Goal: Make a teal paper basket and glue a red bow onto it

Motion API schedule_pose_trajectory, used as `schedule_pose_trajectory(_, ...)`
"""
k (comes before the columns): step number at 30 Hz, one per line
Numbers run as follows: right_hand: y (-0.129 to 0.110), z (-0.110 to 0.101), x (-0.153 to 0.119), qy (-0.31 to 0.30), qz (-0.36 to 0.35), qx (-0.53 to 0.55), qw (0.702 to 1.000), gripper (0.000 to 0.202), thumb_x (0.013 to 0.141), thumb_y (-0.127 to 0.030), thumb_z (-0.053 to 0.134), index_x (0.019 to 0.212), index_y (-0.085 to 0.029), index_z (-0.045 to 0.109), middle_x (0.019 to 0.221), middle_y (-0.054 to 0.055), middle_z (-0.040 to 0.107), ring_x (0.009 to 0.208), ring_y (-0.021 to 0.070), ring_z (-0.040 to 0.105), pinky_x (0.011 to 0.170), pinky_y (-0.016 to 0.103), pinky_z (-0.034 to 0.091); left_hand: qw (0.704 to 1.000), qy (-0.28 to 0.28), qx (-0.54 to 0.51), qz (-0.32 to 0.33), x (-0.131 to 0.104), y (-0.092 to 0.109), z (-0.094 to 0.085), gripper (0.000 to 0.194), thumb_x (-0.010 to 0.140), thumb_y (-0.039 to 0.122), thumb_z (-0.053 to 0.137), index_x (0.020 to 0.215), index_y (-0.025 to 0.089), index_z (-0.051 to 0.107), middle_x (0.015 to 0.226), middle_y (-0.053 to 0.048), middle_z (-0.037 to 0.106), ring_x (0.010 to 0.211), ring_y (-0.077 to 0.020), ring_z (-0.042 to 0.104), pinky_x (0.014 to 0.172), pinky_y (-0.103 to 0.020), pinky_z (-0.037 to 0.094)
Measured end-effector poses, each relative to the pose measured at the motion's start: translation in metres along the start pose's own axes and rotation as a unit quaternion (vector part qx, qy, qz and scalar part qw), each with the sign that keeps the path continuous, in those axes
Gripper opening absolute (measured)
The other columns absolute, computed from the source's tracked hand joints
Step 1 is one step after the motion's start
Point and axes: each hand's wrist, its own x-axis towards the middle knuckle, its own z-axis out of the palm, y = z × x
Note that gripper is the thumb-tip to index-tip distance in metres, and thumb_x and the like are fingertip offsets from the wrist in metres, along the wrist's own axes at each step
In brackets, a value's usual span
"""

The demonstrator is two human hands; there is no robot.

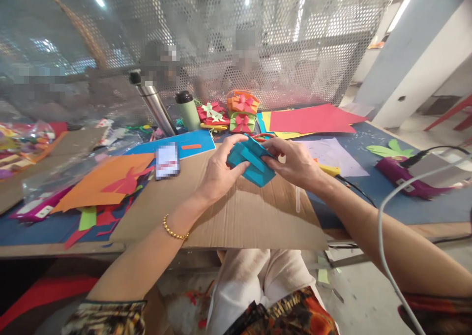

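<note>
Both hands, left hand (220, 170) and right hand (295, 164), pinch a half-folded teal paper box (250, 161); finished bow-topped paper boxes (241, 109) sit at twelve o'clock.

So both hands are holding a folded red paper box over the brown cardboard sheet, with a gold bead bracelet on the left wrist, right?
Not quite: the folded paper box is teal blue, not red, as the head view shows. Both the left hand and right hand do hold it over the brown cardboard sheet, with the gold bead bracelet on the left wrist.

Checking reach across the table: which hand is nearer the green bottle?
Left. The left hand is just below and right of the green bottle; the right hand is farther right.
</note>
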Motion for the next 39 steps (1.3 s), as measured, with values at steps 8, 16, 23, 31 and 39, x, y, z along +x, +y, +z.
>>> schedule_pose_trajectory(8, 0.000, 0.000, -0.001, 0.001, 0.003, 0.005, 1.000, 0.029, 0.086, -0.022, 0.064, 0.112, -0.022, 0.076, 0.076, -0.001, 0.067, 0.067, 0.0160, 0.055, 0.067, 0.030, 0.042, 0.993, -0.007, 0.096, 0.069, 0.003, -0.006, -0.002, 0.020, 0.086, 0.019, 0.078, 0.104, 0.027, 0.075, 0.113, -0.005, 0.072, 0.113, -0.0266, 0.064, 0.101, -0.039, 0.050)
schedule_pose_trajectory(16, 0.002, 0.001, -0.001, 0.001, -0.009, -0.015, 1.000, 0.024, 0.087, -0.021, 0.064, 0.108, -0.022, 0.075, 0.075, -0.001, 0.066, 0.067, 0.0156, 0.055, 0.067, 0.029, 0.041, 0.978, -0.036, 0.173, 0.111, 0.002, -0.010, -0.003, 0.022, 0.088, 0.014, 0.068, 0.107, 0.024, 0.062, 0.114, -0.004, 0.072, 0.107, -0.0223, 0.066, 0.097, -0.035, 0.052)
schedule_pose_trajectory(23, -0.001, 0.000, -0.001, -0.003, -0.008, -0.004, 1.000, 0.021, 0.086, -0.021, 0.062, 0.102, -0.020, 0.074, 0.076, 0.000, 0.066, 0.066, 0.0152, 0.053, 0.067, 0.029, 0.039, 0.964, -0.017, 0.206, 0.164, 0.002, -0.022, -0.002, 0.027, 0.087, 0.010, 0.063, 0.109, 0.024, 0.056, 0.113, -0.003, 0.070, 0.105, -0.0193, 0.066, 0.092, -0.032, 0.054)
schedule_pose_trajectory(31, -0.009, -0.004, 0.000, -0.008, 0.002, 0.024, 1.000, 0.021, 0.094, -0.036, 0.057, 0.080, -0.022, 0.060, 0.068, 0.000, 0.060, 0.063, 0.0143, 0.050, 0.065, 0.030, 0.038, 0.964, -0.059, 0.211, 0.149, 0.000, -0.016, -0.004, 0.026, 0.088, 0.011, 0.063, 0.109, 0.024, 0.055, 0.110, -0.002, 0.069, 0.101, -0.0189, 0.065, 0.090, -0.031, 0.053)
schedule_pose_trajectory(39, -0.011, -0.003, 0.002, -0.009, 0.045, 0.037, 0.998, 0.018, 0.086, -0.031, 0.055, 0.070, -0.023, 0.052, 0.061, -0.003, 0.051, 0.061, 0.0135, 0.046, 0.063, 0.031, 0.035, 0.973, -0.093, 0.163, 0.135, 0.002, -0.008, -0.006, 0.023, 0.087, 0.014, 0.062, 0.106, 0.023, 0.053, 0.104, -0.002, 0.065, 0.094, -0.0180, 0.060, 0.084, -0.031, 0.050)
